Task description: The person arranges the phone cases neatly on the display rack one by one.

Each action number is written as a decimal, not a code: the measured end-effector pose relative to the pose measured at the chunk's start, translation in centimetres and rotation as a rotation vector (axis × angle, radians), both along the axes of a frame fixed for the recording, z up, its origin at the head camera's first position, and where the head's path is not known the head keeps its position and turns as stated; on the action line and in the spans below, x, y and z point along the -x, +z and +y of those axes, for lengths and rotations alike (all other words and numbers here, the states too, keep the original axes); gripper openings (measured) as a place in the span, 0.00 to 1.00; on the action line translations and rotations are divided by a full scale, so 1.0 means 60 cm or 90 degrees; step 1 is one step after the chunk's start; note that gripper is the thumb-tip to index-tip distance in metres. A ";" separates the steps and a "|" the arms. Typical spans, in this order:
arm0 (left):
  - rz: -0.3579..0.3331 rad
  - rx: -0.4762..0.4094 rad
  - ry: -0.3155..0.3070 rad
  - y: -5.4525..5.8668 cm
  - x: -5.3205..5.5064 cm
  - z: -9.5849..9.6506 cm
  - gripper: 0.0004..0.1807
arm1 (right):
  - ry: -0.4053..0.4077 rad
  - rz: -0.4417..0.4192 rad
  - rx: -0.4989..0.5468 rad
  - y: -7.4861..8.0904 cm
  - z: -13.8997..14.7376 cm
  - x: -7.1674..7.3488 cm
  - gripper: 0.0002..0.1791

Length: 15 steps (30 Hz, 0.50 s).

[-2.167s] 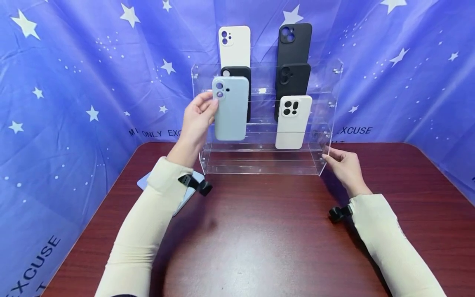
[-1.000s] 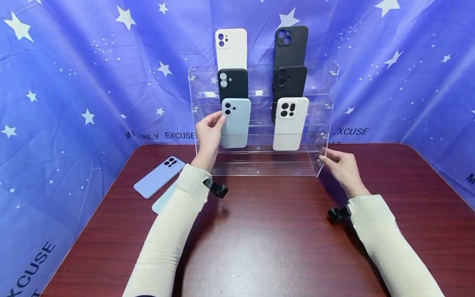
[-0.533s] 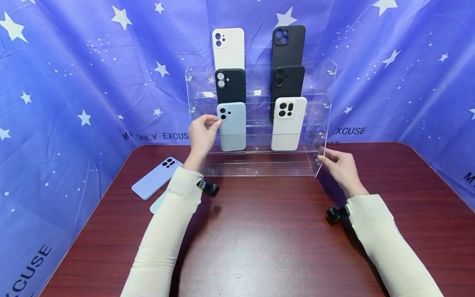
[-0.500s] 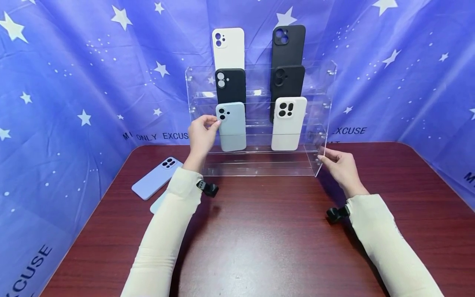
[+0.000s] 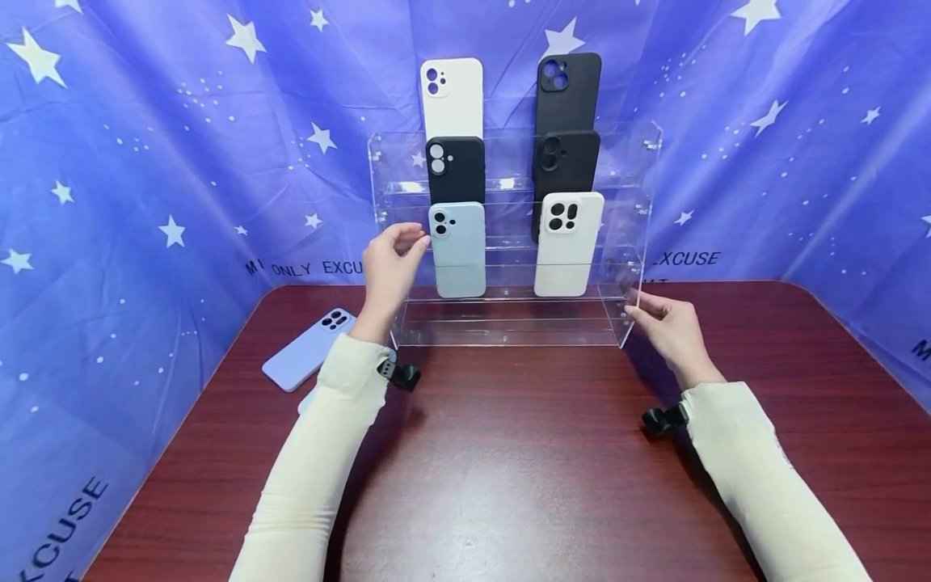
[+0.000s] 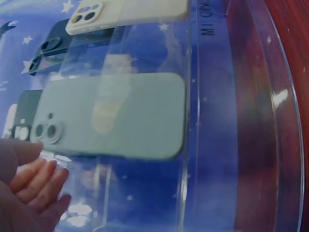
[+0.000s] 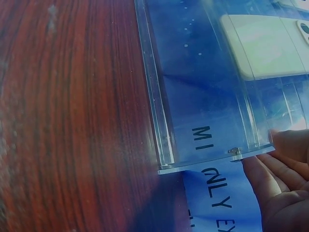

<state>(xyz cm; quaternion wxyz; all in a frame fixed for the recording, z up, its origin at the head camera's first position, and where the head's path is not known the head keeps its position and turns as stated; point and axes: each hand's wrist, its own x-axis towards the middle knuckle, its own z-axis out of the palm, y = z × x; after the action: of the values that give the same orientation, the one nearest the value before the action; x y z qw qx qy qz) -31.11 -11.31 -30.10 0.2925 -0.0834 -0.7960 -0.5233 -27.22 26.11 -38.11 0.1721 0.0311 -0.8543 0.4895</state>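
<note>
A pale blue phone case (image 5: 461, 255) leans upright on the lowest tier of a clear acrylic display stand (image 5: 509, 333). Just left of its upper edge is my left hand (image 5: 393, 263), fingers loosely bent and holding nothing. In the left wrist view the thumb and fingers (image 6: 41, 186) are parted beside the case's camera end. My right hand (image 5: 672, 333) pinches the stand's right side panel between thumb and fingers, as the right wrist view also shows. A white phone case (image 5: 570, 250) stands on the same tier, to the right.
Behind, the upper tiers hold a black case (image 5: 458, 174) and a white case (image 5: 454, 105) at left, two black cases (image 5: 575, 166) at right. A lavender phone case (image 5: 305, 356) lies on the dark red table (image 5: 494, 469); another light blue one is mostly hidden by my left sleeve.
My left hand brought the pale blue case down onto the lowest tier, then let it go and drew slightly left. The right hand has kept its grip on the stand.
</note>
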 end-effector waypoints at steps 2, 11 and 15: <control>0.027 -0.010 -0.026 0.002 -0.012 -0.011 0.13 | 0.003 0.003 0.004 0.001 0.000 0.000 0.19; -0.034 -0.068 -0.121 -0.011 -0.079 -0.078 0.15 | 0.014 0.004 0.001 0.003 0.001 0.001 0.20; -0.050 -0.044 -0.138 -0.038 -0.102 -0.116 0.15 | 0.017 0.004 0.004 0.004 0.002 -0.002 0.20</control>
<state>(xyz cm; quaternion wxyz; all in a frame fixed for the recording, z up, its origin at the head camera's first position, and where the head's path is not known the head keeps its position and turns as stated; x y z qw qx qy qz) -24.98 -18.28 -32.36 0.2056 -0.1385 -0.7747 -0.5817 -27.10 26.23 -37.88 0.1679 0.0437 -0.8519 0.4941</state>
